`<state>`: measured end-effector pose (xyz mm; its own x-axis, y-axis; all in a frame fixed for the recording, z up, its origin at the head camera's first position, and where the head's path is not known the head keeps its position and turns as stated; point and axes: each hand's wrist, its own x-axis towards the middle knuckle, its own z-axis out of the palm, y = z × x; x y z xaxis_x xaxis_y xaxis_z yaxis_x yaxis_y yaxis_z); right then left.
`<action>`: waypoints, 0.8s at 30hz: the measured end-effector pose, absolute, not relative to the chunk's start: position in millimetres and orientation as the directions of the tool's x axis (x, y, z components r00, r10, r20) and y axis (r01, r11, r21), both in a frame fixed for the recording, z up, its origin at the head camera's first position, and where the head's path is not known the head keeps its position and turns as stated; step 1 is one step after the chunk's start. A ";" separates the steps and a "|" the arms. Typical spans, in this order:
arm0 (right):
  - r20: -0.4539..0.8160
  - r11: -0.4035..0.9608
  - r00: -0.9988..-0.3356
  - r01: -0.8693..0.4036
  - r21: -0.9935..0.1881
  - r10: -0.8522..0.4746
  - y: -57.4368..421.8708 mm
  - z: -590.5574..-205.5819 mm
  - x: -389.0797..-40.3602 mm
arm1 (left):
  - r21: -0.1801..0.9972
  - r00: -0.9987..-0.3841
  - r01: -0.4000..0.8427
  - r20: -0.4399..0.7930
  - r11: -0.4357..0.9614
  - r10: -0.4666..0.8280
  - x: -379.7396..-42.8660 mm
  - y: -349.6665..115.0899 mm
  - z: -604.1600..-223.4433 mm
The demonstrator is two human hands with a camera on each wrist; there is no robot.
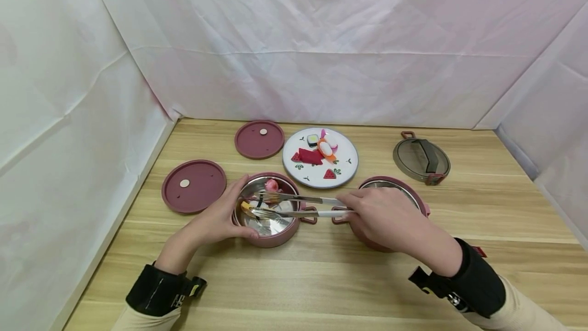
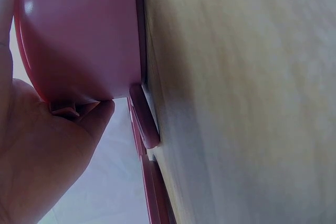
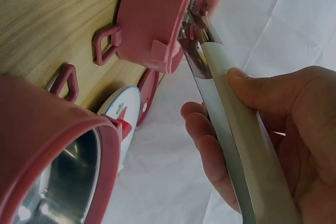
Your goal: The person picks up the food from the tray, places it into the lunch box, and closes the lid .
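Note:
My left hand (image 1: 212, 220) grips a round pink pot (image 1: 274, 240) by its left side, thumb along the near wall and fingers at the far rim. In my right hand (image 1: 388, 217) are metal tongs (image 1: 312, 199) with pale handles and fork-like tips. The tips reach down inside the left pot, at a yellow and white toy sushi piece (image 1: 248, 208) with a dark band. A pink toy piece (image 1: 271, 185) and a white one (image 1: 286, 206) lie in the same pot. In the right wrist view, thumb and fingers hold the tongs' handles (image 3: 247, 150).
Beneath my right forearm stands a second pink pot (image 3: 58, 124) with a shiny interior. Behind are a white plate (image 1: 300, 178) of toy food, a glass lid (image 1: 411, 160) with a dark handle, and two dark pink lids, one far (image 1: 250, 144) and one left (image 1: 202, 193).

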<state>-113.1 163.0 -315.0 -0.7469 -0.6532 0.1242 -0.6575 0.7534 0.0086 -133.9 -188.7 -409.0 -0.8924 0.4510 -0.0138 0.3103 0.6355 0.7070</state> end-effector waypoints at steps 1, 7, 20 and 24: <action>0.128 0.758 -0.752 -0.652 -0.004 -0.647 163.9 -314.2 -112.9 | 0.707 -0.892 0.310 -0.015 0.636 0.451 -133.9 -188.9 -409.2; 0.161 0.768 -0.759 -0.641 -0.014 -0.631 171.0 -308.5 -113.0 | 0.709 -0.891 0.315 -0.010 0.631 0.455 -134.6 -189.5 -410.1; 0.276 0.779 -0.762 -0.623 -0.069 -0.585 185.8 -304.4 -119.0 | 0.712 -0.886 0.330 0.007 0.619 0.464 -134.8 -189.7 -410.6; 0.301 0.781 -0.759 -0.621 -0.068 -0.577 189.3 -304.1 -120.6 | 0.709 -0.883 0.342 0.019 0.616 0.468 -134.7 -189.0 -410.8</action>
<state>-120.6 189.3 -304.1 -0.7593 -0.5771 0.3009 -0.6207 0.7811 -0.0683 -134.7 -189.0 -410.8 -0.8833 0.4684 0.0192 0.3423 0.6164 0.7091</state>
